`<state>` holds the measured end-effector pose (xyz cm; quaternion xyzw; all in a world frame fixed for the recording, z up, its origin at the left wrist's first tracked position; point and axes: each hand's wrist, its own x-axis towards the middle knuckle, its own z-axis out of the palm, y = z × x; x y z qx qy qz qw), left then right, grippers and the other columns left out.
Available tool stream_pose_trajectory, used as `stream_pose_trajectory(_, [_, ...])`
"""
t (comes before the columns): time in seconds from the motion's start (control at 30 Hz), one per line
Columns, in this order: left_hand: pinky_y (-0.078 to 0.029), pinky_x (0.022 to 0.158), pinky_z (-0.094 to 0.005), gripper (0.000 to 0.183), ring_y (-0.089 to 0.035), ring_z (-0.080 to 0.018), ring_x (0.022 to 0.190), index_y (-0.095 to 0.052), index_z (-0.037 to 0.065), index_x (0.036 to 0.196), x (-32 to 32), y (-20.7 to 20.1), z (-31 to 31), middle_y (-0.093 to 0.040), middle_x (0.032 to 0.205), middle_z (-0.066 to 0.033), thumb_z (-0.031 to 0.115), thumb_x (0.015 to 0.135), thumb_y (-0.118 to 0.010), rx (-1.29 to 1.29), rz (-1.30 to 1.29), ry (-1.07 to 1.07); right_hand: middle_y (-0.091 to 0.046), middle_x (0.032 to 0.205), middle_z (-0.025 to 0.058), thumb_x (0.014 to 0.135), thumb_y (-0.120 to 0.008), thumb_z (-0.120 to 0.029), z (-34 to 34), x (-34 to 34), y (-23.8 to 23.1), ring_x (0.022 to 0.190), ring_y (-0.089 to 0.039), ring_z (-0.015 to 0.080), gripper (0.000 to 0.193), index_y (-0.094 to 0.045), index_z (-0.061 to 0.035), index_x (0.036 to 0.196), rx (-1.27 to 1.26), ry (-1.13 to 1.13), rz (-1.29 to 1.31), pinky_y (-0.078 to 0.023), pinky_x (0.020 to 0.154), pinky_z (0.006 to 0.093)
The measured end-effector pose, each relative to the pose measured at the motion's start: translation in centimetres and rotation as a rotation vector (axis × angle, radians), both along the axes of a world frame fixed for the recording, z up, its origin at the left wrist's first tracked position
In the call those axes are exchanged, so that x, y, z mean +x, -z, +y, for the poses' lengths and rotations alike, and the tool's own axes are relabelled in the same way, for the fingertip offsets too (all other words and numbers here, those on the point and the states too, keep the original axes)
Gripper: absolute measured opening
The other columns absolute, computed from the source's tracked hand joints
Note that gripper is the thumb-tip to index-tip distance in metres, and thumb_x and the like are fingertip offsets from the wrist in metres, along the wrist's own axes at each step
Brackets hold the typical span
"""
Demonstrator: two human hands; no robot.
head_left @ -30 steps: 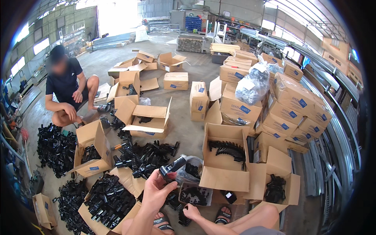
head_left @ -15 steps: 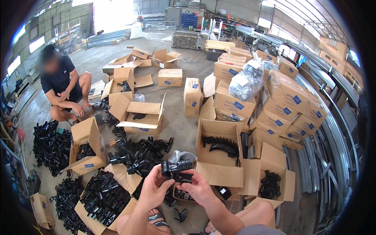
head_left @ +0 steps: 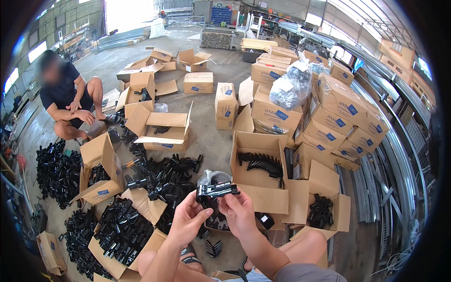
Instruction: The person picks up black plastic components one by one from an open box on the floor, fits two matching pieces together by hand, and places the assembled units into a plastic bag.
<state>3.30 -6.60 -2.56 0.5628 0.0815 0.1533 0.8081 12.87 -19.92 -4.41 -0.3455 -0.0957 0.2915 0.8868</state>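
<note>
A glossy black bracket-like part (head_left: 217, 190) is held up in front of me between both hands. My left hand (head_left: 189, 217) grips its left end with thumb and fingers. My right hand (head_left: 238, 212) pinches its right end. Just below and behind the hands stands an opened clear plastic bag (head_left: 213, 176) in a container of small dark pieces, mostly hidden by my hands. On the floor between my feet lies a small stack of black angled pieces (head_left: 213, 248). The exact kind of the held part cannot be made out.
Heaps of black parts (head_left: 58, 176) lie to the left, beside an open carton (head_left: 123, 235) full of them. Ahead right, an open carton (head_left: 260, 175) holds a curved row of black parts. Stacked cartons (head_left: 338, 113) stand right. A person (head_left: 68, 96) squats at far left.
The black part has been turned and raised slightly in my hands, its right end now pinched by my right fingers. The whole view has shifted a little.
</note>
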Motion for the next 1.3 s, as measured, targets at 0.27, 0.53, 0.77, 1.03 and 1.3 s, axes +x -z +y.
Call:
stream_pose_trajectory(0.27, [-0.048,0.074,-0.0189,0.045,-0.055,-0.0016,0.081,-0.061,0.001,0.131,0.3,0.0,-0.5,-0.064,0.097,0.0050,-0.007,0.089,-0.073,-0.075,0.031,-0.026,-0.069,0.095,0.0013,0.100,-0.067,-0.011,0.1,0.0,-0.3,0.078,-0.061,0.0070,0.035,-0.057,-0.0033,0.133,-0.074,0.059,-0.175,-0.049,0.070,0.0237])
stream_pose_trajectory(0.53, [-0.052,0.085,-0.0231,0.043,-0.063,-0.0051,0.092,-0.059,-0.003,0.129,-0.2,0.6,0.5,-0.069,0.103,-0.0008,-0.007,0.089,-0.072,0.074,0.137,0.025,-0.070,0.103,0.0001,0.099,-0.069,-0.011,0.9,0.5,0.1,0.088,-0.063,0.0049,0.031,-0.061,-0.0025,0.129,-0.193,0.147,-0.268,-0.050,0.078,0.0219])
stream_pose_trajectory(0.77, [-0.052,0.080,-0.0219,0.051,-0.061,-0.0035,0.089,-0.057,0.000,0.134,-0.3,0.4,0.2,-0.064,0.095,0.0031,-0.004,0.086,-0.076,0.010,0.085,-0.031,-0.072,0.107,0.0025,0.098,-0.070,-0.010,1.5,0.4,0.3,0.092,-0.065,0.0069,0.030,-0.064,-0.0014,0.127,-0.217,0.106,-0.311,-0.051,0.081,0.0230])
stream_pose_trajectory(1.03, [-0.054,0.083,-0.0227,0.048,-0.064,-0.0046,0.091,-0.062,0.001,0.130,-0.3,0.9,0.7,-0.068,0.098,0.0012,-0.004,0.085,-0.078,0.040,0.100,-0.035,-0.071,0.107,0.0019,0.098,-0.070,-0.008,1.7,0.5,0.2,0.091,-0.064,0.0062,0.030,-0.064,-0.0012,0.126,-0.240,0.048,-0.296,-0.051,0.081,0.0227])
stream_pose_trajectory(1.3, [-0.056,0.086,-0.0238,0.048,-0.067,-0.0060,0.092,-0.062,0.001,0.131,-0.2,1.2,0.8,-0.071,0.101,-0.0011,-0.005,0.085,-0.078,-0.097,0.150,-0.019,-0.072,0.104,0.0024,0.098,-0.069,-0.010,1.6,0.6,0.6,0.091,-0.064,0.0068,0.021,-0.066,-0.0024,0.118,-0.244,0.055,-0.302,-0.050,0.081,0.0236])
